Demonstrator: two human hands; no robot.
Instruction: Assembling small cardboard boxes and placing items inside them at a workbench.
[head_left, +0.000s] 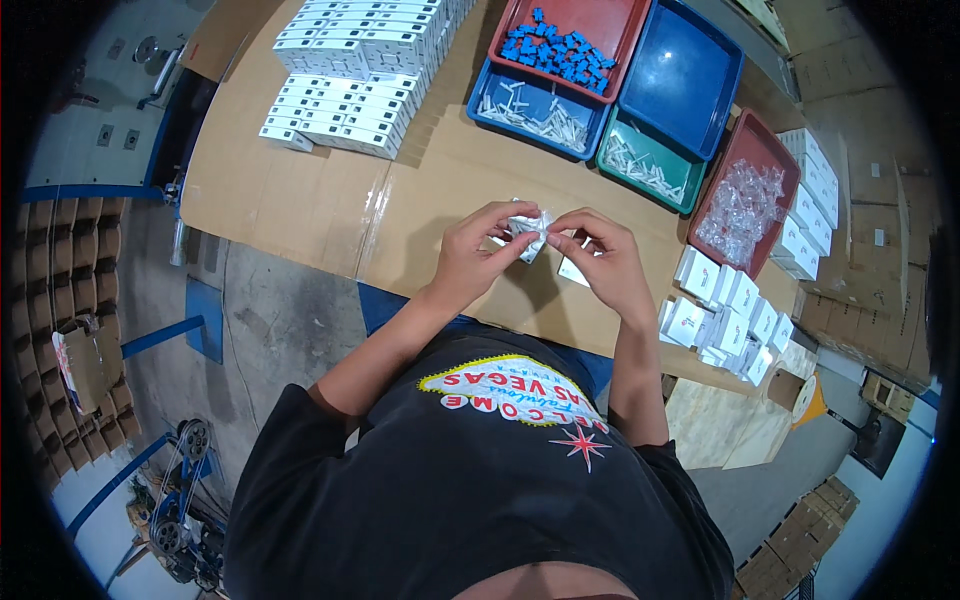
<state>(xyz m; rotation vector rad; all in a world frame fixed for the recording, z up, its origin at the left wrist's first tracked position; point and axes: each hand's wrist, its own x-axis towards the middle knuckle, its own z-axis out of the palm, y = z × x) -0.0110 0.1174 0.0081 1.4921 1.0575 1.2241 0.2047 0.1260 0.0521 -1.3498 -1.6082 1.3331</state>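
Both hands meet over the cardboard-covered table, close to its near edge. My left hand [472, 252] grips a small white piece [532, 226] between thumb and fingers. It looks partly shiny, like plastic or film, but its exact kind cannot be made out. From the other side, the thumb and forefinger of my right hand [610, 266] pinch the same piece. The fingers hide part of it. A white flat box or card [573, 271] lies on the table just under my right hand, partly covered by its fingers.
Stacked white boxes [345, 100] stand far left. Far right are a red tray [497, 40] of blue parts, blue [474, 105] and green [690, 200] trays of white parts, another blue tray [685, 60], and a red tray [700, 235] of clear bags. White boxes [730, 310] lie right.
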